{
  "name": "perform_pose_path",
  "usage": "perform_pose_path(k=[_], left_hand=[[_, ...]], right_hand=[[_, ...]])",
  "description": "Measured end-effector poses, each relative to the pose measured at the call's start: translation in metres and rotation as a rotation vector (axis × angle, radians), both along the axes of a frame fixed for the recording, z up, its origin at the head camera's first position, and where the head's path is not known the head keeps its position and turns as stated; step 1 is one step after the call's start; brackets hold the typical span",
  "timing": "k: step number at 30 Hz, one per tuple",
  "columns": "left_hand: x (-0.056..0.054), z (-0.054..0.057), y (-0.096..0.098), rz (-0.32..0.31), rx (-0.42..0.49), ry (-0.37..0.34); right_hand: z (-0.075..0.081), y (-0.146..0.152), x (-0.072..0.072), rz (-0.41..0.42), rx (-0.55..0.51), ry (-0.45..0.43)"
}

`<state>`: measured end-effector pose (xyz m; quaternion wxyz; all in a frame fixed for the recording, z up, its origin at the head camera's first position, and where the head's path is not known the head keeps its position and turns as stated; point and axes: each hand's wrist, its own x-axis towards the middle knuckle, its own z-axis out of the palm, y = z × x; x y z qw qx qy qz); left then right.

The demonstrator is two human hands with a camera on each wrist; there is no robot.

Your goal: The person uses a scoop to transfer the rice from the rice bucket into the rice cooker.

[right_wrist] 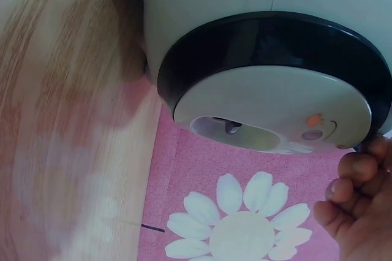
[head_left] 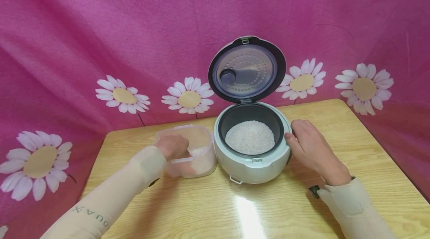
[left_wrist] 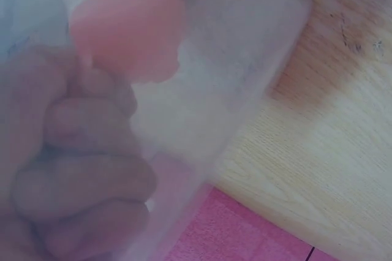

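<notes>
My left hand (head_left: 173, 146) reaches inside a translucent plastic container (head_left: 206, 164) that has some white rice (head_left: 198, 151) in it. Through the wall, the left wrist view shows its curled fingers gripping a pinkish-red scoop (left_wrist: 131, 25), whose exact shape is blurred. Right beside the container stands a white rice cooker (head_left: 265, 171) with its lid (head_left: 250, 63) raised. A heap of white rice (head_left: 250, 137) lies in its dark inner pot (head_left: 235, 114). My right hand (head_left: 310, 151) holds the cooker's right side, thumb on the rim and fingers bent against the outer wall.
Both vessels stand on a light wooden table (head_left: 188, 209). Close behind its back edge hangs a pink curtain (head_left: 147, 37) printed with white daisies. A small white loop (head_left: 236, 180) sticks out at the cooker's lower front.
</notes>
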<state>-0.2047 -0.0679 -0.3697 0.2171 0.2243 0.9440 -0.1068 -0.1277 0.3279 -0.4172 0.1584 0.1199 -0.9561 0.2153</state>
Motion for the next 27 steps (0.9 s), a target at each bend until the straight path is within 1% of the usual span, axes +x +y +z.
perform_pose_path(k=[3,7,10,14,18,27], left_hand=[[-0.001,-0.001,-0.001,-0.002,0.018,0.0],[-0.001,-0.004,-0.001,0.009,0.029,0.025],[-0.002,-0.005,0.0,-0.003,0.051,0.04],[-0.002,-0.006,0.002,-0.029,0.096,0.041],[-0.002,-0.007,0.004,-0.036,0.127,0.051],[-0.004,-0.011,0.007,-0.025,0.195,0.028]], right_hand=[[0.0,0.0,0.0,0.001,-0.004,0.0],[0.0,-0.001,0.001,0.003,-0.005,0.003],[0.0,0.0,0.001,0.001,-0.003,0.003],[-0.001,0.0,0.0,0.002,-0.006,0.005],[-0.002,0.0,0.0,0.003,-0.012,0.007],[-0.001,-0.001,0.0,-0.006,-0.015,-0.003]])
